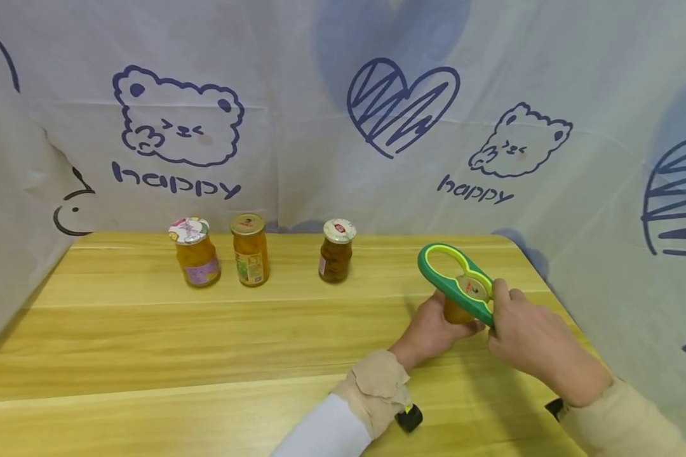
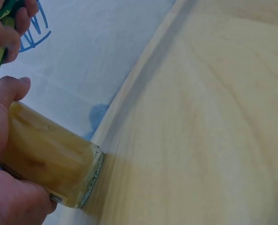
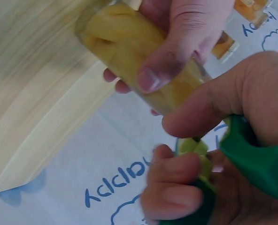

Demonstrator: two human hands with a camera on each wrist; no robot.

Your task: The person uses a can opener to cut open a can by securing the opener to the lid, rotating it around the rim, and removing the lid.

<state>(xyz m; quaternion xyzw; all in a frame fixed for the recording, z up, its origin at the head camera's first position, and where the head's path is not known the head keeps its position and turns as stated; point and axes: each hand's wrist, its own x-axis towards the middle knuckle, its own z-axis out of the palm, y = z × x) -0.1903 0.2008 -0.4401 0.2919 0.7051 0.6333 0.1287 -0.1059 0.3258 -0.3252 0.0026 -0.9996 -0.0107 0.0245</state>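
My left hand (image 1: 431, 327) grips a glass jar of yellow fruit pieces (image 2: 50, 154) around its side, at the right of the table. A green jar opener (image 1: 463, 301) with a yellow-green inner edge lies over the jar's gold lid (image 1: 472, 289). The lid shows inside the opener's smaller loop. My right hand (image 1: 528, 333) holds the opener at its near right end, fingers curled round it. In the right wrist view, the right thumb lies against the lid end of the jar, and the lid itself is mostly hidden there.
Toward the back of the wooden table (image 1: 206, 355) stand a jar with a patterned white lid (image 1: 199, 257), a taller gold-lidded jar (image 1: 250, 251) and a dark jar (image 1: 336, 254). A printed cloth (image 1: 309, 158) hangs behind. A small black object (image 1: 409, 418) shows by the left wrist.
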